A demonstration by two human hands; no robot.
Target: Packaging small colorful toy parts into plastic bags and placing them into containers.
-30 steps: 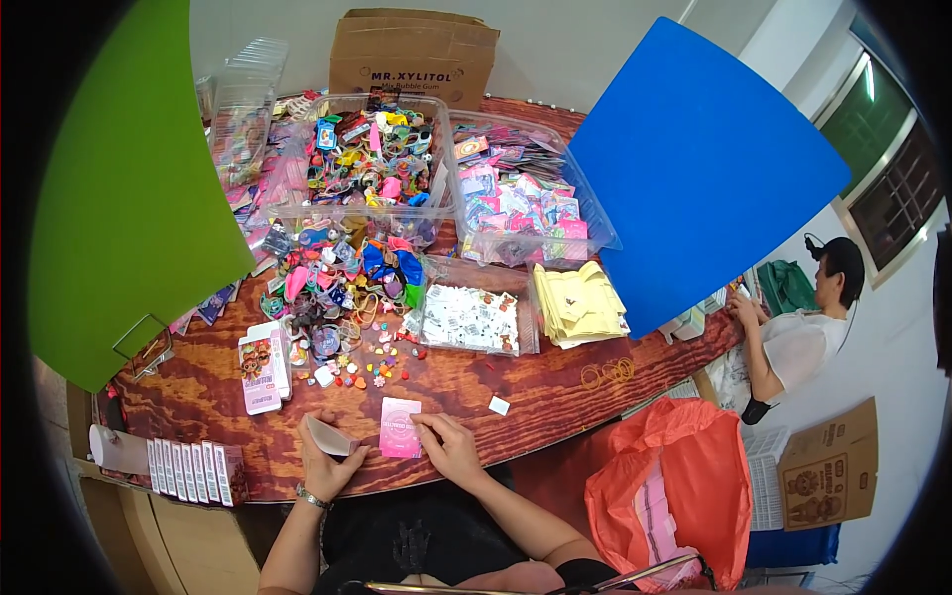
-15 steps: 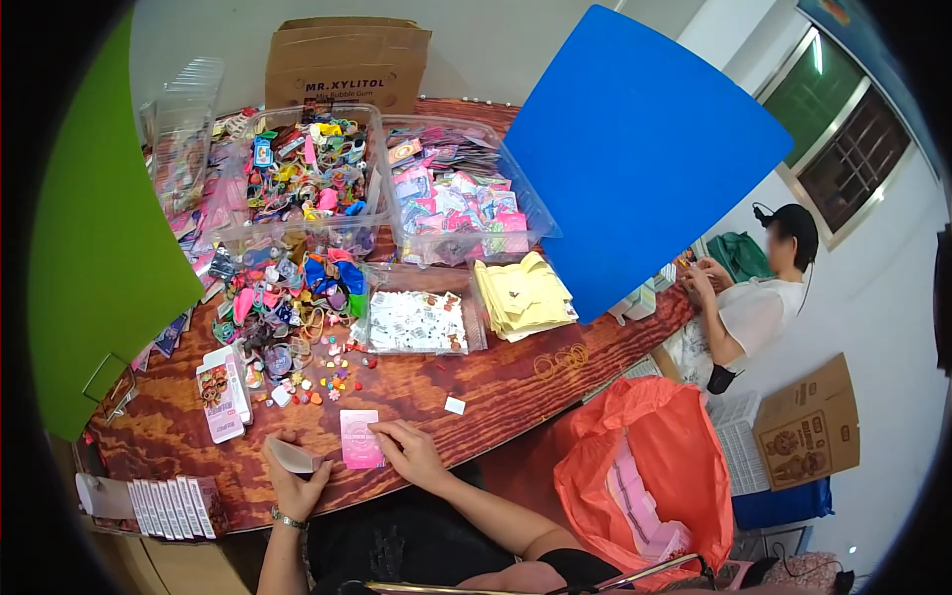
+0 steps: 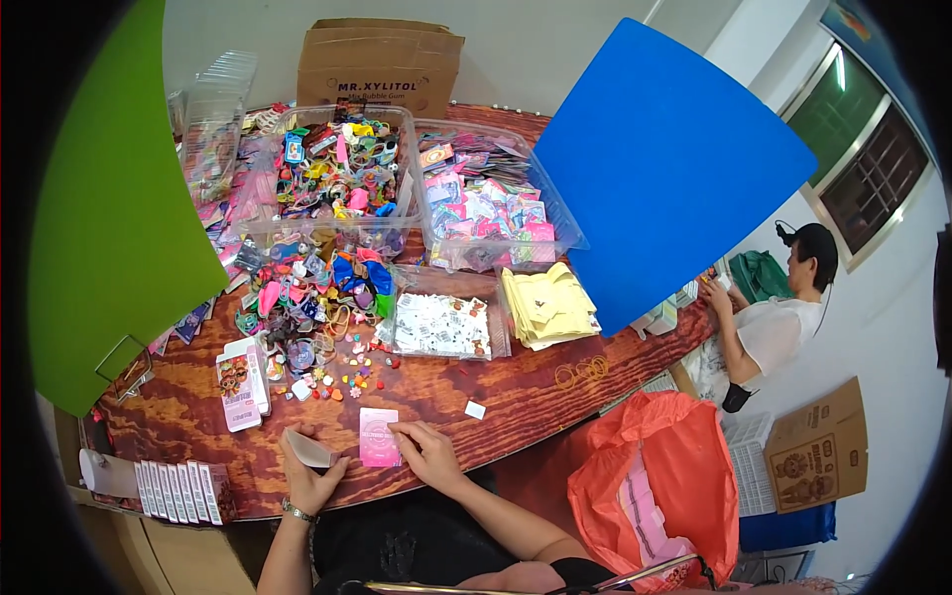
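A pink card (image 3: 379, 436) lies near the front edge of the wooden table, and the fingertips of my right hand (image 3: 429, 458) pinch its right edge. To the left of it, my left hand (image 3: 307, 483) grips a pale, card-sized piece (image 3: 310, 451) between thumb and fingers; it is tilted, and whether it is one card or a stack I cannot tell. Beyond my left hand lie flat pink-and-white printed boxes (image 3: 240, 389). Small colourful charms (image 3: 362, 380) are scattered behind the card. A little white slip (image 3: 475, 410) sits to the right.
Clear bins of trinkets (image 3: 342, 213) and small packets (image 3: 496, 260) stand at the back. A tray of white slips (image 3: 441, 349) and yellow sheets (image 3: 548, 307) are nearer. Upright boxes (image 3: 178, 491) line the left front. A red bag (image 3: 595, 466) hangs right; a co-worker (image 3: 773, 332) sits beyond a blue panel (image 3: 674, 169).
The whole view has shifted slightly, so things appear farther right. Both hands keep their holds, and the pink card stands a little straighter beside my right fingers.
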